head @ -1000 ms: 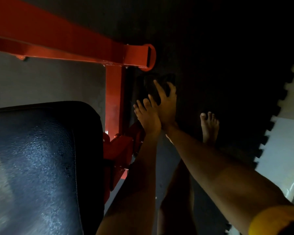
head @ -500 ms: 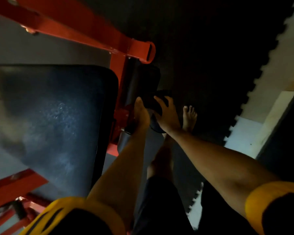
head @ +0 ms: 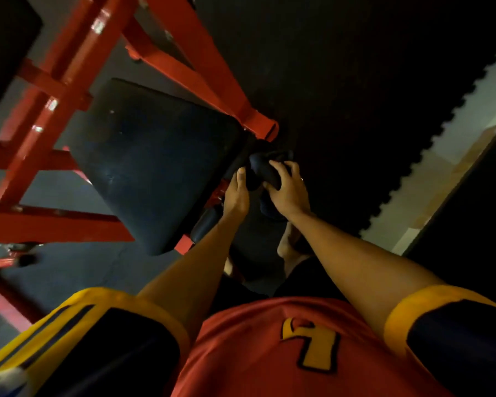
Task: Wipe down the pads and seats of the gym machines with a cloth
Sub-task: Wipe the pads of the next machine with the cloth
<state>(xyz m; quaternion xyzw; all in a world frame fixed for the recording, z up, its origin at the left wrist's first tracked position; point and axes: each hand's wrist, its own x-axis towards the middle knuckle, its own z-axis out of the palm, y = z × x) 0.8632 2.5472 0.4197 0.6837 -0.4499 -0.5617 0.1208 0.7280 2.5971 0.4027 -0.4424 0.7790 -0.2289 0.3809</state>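
Observation:
A dark cloth is bunched between both hands, just right of the black seat pad of a red-framed machine. My right hand grips the cloth from the right, fingers curled over it. My left hand holds its left side, thumb up against the fabric. A black roller pad sits below the seat's near corner, partly hidden by my left forearm. Part of the cloth hangs down under my right hand.
Another black pad shows at the top left. Red frame bars run along the left. Dark interlocking rubber mats cover the floor, with pale tiles to the right. My bare feet stand below the hands.
The view has pulled back and tilted, bringing the whole seat pad and my shirt into sight. Both hands have come up from the low roller pad, holding the cloth bunched between them.

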